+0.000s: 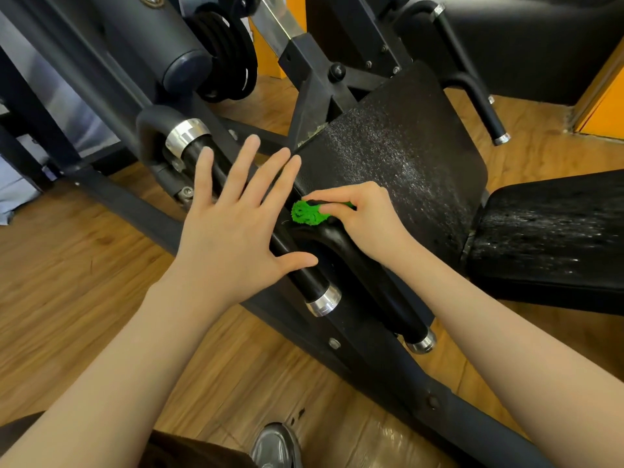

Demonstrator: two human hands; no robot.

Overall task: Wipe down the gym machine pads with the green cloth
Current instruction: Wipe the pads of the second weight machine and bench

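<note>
Green and nubby, the cloth (306, 213) was bunched small, most of it hidden under the right hand (363, 219), whose fingers pinched it against the lower edge of the back pad (398, 157). That black pad looked pebbled and flecked with pale specks, as did the seat (553, 231), cut off at the right. The left hand (233, 224) hovered over a handle (304, 275), fingers spread and straight. No writing could be read anywhere.
</note>
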